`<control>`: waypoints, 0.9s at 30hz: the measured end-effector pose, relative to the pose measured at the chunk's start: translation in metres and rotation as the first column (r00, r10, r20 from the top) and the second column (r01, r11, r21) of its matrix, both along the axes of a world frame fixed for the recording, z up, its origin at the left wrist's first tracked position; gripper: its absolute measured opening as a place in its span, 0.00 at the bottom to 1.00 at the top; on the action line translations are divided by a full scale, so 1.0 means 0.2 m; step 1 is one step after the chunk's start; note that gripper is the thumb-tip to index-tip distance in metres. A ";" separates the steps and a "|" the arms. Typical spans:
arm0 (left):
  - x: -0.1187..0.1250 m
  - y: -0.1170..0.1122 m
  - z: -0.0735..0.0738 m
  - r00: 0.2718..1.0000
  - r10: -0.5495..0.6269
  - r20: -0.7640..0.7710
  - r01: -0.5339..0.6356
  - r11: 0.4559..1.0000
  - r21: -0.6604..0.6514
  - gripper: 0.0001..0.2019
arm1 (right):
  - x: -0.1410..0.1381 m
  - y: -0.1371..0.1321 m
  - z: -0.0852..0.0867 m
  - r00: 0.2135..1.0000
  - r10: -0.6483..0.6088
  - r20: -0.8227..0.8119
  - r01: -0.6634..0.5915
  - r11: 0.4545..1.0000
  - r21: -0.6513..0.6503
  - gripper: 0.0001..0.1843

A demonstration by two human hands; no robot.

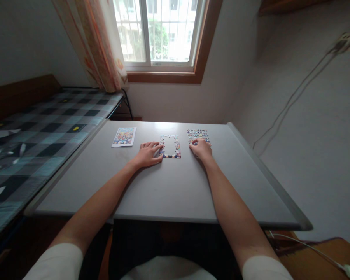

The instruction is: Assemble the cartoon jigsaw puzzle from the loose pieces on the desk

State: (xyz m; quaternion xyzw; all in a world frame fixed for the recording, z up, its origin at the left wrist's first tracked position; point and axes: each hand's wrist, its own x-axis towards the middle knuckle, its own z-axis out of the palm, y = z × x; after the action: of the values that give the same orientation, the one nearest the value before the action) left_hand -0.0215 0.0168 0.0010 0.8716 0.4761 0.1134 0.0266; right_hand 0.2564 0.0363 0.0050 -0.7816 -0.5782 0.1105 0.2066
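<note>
A jigsaw puzzle border point(179, 151) lies on the table as an upright rectangle, its middle showing bare table. Flat on the tabletop, my left hand point(148, 154) is open, its fingers spread and the tips touching the border's left side. To the right, loose jigsaw pieces point(197, 134) are laid out in rows. Over the near part of these pieces, my right hand point(202, 149) is closed in a pinch, thumb and forefinger together on what looks like a small jigsaw piece, mostly hidden by the fingers. The reference picture point(124, 137), a colourful printed sheet, lies left of my left hand.
The grey-white table point(163, 190) has raised side edges. A bed point(84, 107) with a checked cover stands along the left, with papers and a clear plastic item on it. Beyond the table are a window point(169, 35) and a curtain point(97, 46). A cable point(291, 99) hangs on the right wall.
</note>
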 end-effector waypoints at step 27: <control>0.00 0.00 0.01 1.000 0.017 0.012 -0.017 1.000 -0.020 0.27 | 0.00 -0.01 0.00 0.999 -0.006 -0.033 0.006 1.000 -0.022 0.15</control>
State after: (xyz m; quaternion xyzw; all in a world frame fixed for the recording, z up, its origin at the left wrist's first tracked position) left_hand -0.0206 0.0162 0.0029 0.8666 0.4843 0.1140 0.0370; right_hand 0.2555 0.0349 0.0058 -0.7836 -0.5710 0.1294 0.2078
